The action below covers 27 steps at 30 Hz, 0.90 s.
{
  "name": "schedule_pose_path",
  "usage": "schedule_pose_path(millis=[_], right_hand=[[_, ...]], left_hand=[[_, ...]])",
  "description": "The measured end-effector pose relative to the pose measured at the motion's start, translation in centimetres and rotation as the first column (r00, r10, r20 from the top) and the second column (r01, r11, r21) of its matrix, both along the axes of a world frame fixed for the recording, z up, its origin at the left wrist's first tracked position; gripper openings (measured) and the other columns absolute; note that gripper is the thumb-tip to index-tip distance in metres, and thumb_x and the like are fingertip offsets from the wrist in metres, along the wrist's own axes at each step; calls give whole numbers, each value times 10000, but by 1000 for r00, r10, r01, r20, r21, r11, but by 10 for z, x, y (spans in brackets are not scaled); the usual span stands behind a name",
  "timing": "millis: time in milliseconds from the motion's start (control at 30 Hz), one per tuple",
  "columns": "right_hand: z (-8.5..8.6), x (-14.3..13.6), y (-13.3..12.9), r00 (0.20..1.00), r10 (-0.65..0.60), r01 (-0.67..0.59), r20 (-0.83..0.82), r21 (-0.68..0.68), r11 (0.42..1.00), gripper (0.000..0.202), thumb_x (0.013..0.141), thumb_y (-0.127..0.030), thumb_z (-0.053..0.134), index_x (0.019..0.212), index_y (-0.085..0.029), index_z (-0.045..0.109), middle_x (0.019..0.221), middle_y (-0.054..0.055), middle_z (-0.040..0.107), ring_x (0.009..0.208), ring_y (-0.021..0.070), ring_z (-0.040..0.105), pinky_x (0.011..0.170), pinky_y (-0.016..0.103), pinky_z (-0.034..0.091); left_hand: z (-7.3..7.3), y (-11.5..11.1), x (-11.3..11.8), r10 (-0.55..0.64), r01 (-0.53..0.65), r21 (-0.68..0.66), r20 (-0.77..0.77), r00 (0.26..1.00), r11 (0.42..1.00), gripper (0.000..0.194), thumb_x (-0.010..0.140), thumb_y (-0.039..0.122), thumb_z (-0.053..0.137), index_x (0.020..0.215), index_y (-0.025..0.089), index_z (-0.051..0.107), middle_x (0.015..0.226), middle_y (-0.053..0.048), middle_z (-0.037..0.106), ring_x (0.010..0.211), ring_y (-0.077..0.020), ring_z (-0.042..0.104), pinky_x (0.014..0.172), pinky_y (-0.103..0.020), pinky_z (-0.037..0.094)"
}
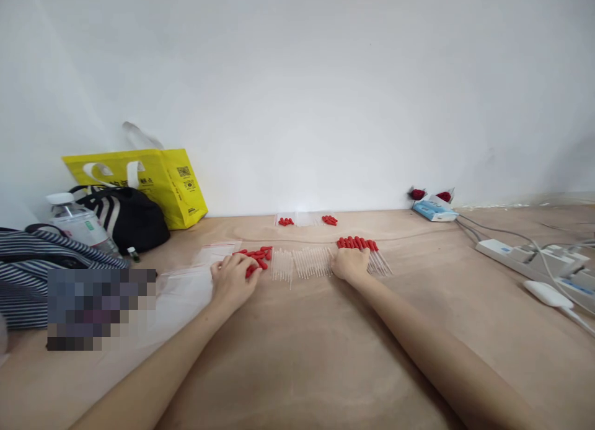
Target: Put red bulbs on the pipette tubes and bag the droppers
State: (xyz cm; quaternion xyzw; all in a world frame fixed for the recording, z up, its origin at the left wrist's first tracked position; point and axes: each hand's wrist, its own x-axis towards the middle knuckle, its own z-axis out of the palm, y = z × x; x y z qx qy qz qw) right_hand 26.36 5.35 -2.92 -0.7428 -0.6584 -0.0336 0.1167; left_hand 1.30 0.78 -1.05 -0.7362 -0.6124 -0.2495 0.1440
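Note:
My left hand (233,280) bends over a pile of small red capsule-shaped pieces (260,254) left of centre. Its thumb and forefinger close around one red piece (251,271). My right hand (349,264) is closed in a fist-like grip at the right end of a row of thin white sticks (310,263); its fingertips are hidden, so what they hold cannot be made out. Beyond and beside this hand lies a row of sticks with red ends (357,243), their pale shafts (380,264) slanting toward me. A smaller group of white sticks (281,264) lies nearer the left hand.
Two small red heaps, one left (286,222) and one right (330,220), lie by the wall. Clear plastic bags (186,289) spread under my left arm. Leftward stand a yellow bag (181,197), a black bag (139,222) and a bottle (81,222). Rightward are a tissue pack (436,210) and power strip (504,254).

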Motion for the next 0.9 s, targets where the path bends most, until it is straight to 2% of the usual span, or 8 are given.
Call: schedule_pose_path(millis=[100, 233, 300, 400, 467, 533, 667, 900], right_hand=[[0, -3, 0, 1000, 20, -20, 13, 12, 1000, 332, 818, -255, 375, 759, -111, 669, 824, 190, 647, 798, 278, 582, 766, 418, 229], [1, -1, -10, 998, 52, -54, 35, 77, 996, 320, 831, -243, 357, 849, -86, 635, 905, 201, 625, 896, 292, 536, 771, 410, 233], [0, 4, -19, 990, 129, -136, 51, 160, 978, 299, 838, -249, 356, 869, -86, 604, 918, 182, 618, 906, 281, 515, 758, 389, 249], [-6, 16, -39, 930, 359, -367, 82, 278, 888, 226, 848, -247, 375, 806, -131, 565, 828, 114, 622, 835, 233, 506, 719, 342, 271], [-10, 25, -54, 853, 513, -515, 93, 303, 802, 175, 848, -233, 404, 769, -160, 542, 777, 72, 612, 791, 202, 495, 689, 312, 277], [-13, 32, -67, 791, 605, -599, 88, 309, 739, 160, 848, -239, 432, 736, -175, 528, 751, 47, 599, 762, 182, 485, 666, 296, 280], [-13, 40, -81, 730, 681, -663, 54, 294, 688, 181, 851, -266, 449, 717, -187, 541, 716, 35, 588, 735, 171, 473, 668, 301, 283], [-13, 40, -78, 702, 711, -681, -35, 258, 685, 165, 840, -275, 474, 727, -193, 562, 735, 23, 595, 757, 165, 470, 689, 308, 285]], left_hand=[[2, 8, -16, 90, -90, -40, -3, 996, 995, 162, 742, 371, 527, 746, 230, 606, 895, -47, 615, 903, -263, 488, 754, -408, 286], [-3, 11, -20, 76, -77, -51, -29, 997, 996, 193, 786, 361, 477, 838, 239, 618, 949, -58, 608, 939, -261, 482, 774, -412, 283], [-5, 12, -19, 69, -71, -44, -32, 997, 997, 209, 804, 333, 454, 899, 245, 619, 979, -62, 601, 952, -259, 479, 786, -418, 279], [-5, 18, -18, 72, -73, -52, -20, 997, 996, 215, 802, 329, 457, 923, 260, 621, 1006, -63, 591, 968, -259, 470, 792, -420, 278], [-1, 23, -18, 69, -71, -69, -28, 997, 995, 206, 797, 327, 461, 901, 263, 627, 993, -63, 588, 979, -257, 464, 793, -415, 278], [4, 30, -18, 61, -66, -85, -65, 996, 994, 199, 794, 323, 462, 871, 259, 634, 992, -63, 580, 989, -252, 458, 797, -412, 277], [10, 42, -18, 52, -66, -96, -134, 990, 993, 139, 762, 296, 507, 753, 242, 634, 991, -52, 573, 985, -247, 456, 819, -416, 265], [4, 54, -26, 45, -61, -83, -180, 983, 995, 74, 732, 254, 551, 722, 225, 618, 1005, -65, 578, 997, -255, 463, 849, -434, 256]])
